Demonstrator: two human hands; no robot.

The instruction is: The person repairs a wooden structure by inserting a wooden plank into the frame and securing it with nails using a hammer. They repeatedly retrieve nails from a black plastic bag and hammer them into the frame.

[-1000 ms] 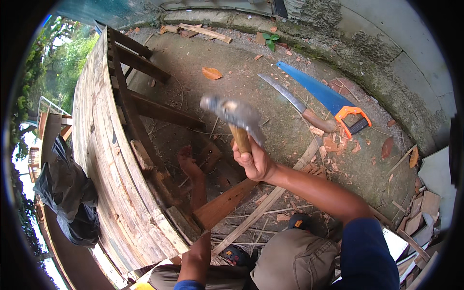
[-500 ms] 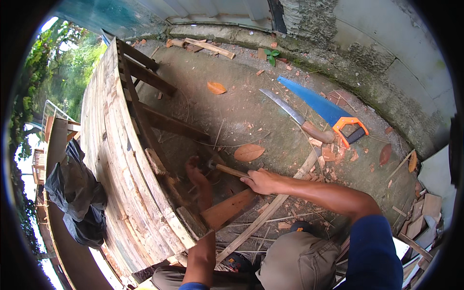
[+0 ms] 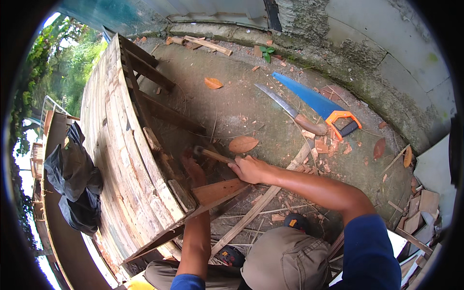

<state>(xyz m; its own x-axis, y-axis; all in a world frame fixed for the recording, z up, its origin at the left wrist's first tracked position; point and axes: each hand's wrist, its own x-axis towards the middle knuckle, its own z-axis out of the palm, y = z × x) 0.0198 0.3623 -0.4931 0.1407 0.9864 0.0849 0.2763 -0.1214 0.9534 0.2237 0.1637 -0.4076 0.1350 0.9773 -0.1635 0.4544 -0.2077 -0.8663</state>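
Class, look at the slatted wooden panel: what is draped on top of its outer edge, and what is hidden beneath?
A black cloth hangs over the panel's outer edge. Whatever lies under the cloth, and the boards it covers, cannot be seen.

A right hand [image 3: 249, 169] grips a hammer [image 3: 212, 154] against a wooden frame [image 3: 125, 159]; the left hand [image 3: 193, 169] steadies a board [image 3: 220, 191].

The right hand [image 3: 249, 169] is closed in a fist, knuckles up, with the forearm extending from the lower right, elbow bent, upper arm in a blue sleeve. The left hand [image 3: 193, 169] reaches forward, fingers extended, with the forearm running straight up from the lower edge. The 2 hands lie near each other.
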